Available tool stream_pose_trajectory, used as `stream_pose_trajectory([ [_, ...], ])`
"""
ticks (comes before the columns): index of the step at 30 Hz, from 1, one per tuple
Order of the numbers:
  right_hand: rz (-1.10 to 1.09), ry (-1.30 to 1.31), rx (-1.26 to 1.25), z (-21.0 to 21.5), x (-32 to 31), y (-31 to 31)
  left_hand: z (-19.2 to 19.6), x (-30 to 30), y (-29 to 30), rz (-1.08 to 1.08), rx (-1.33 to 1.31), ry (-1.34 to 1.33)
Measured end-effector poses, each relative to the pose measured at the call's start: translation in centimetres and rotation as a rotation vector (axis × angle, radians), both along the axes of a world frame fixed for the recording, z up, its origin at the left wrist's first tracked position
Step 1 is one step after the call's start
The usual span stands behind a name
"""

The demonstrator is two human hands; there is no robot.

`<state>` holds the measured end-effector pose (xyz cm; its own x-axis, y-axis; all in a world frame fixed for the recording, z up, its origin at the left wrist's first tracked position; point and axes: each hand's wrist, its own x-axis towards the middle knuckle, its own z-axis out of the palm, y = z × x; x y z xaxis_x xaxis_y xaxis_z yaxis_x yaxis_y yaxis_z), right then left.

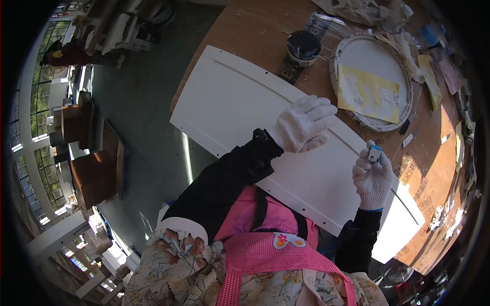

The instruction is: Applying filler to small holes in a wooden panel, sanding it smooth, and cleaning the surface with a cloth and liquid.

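Observation:
A long white panel (245,112) with raised edge strips and small dark holes lies across the table in front of me. My left hand (305,124), in a white knitted glove, is over the panel's middle near its far strip, fingers stretched out and holding nothing. Whether it touches the surface I cannot tell. Toward the panel's right end, my right hand (373,178), also gloved, is closed around a small blue-and-white object (375,152). Only the top of that object shows above the fingers; its kind is unclear.
Beyond the panel, a dark-topped tub (303,47) and a round white lid (370,53) bearing a yellow sheet (368,94) smeared with white paste sit on the brown tabletop (250,33). Crumpled cloths (367,14) lie at the far edge. Another person (66,53) is at far left.

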<state>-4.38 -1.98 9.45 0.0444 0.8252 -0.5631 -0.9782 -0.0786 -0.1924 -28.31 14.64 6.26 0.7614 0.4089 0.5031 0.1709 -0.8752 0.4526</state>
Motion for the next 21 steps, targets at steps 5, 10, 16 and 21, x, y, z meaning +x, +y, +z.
stream_pose_trajectory([
  [5, 0.125, 0.03, -0.02, 0.2, -5.3, 0.5, 2.3, -14.4, -6.8, -0.045, -0.152, 0.173],
  [10, 0.117, -0.167, 0.024, 1.3, -13.1, 1.9, 2.2, -29.3, -2.6, 0.519, -0.182, 0.303],
  [16, 0.129, -0.266, -0.043, -1.6, -26.3, 9.8, -1.9, -37.7, 11.6, 0.898, -0.485, 0.164],
  [21, 0.134, -0.925, -0.122, -3.7, -33.5, 19.5, -4.5, -32.4, 19.8, 0.6, -0.272, 0.278],
])
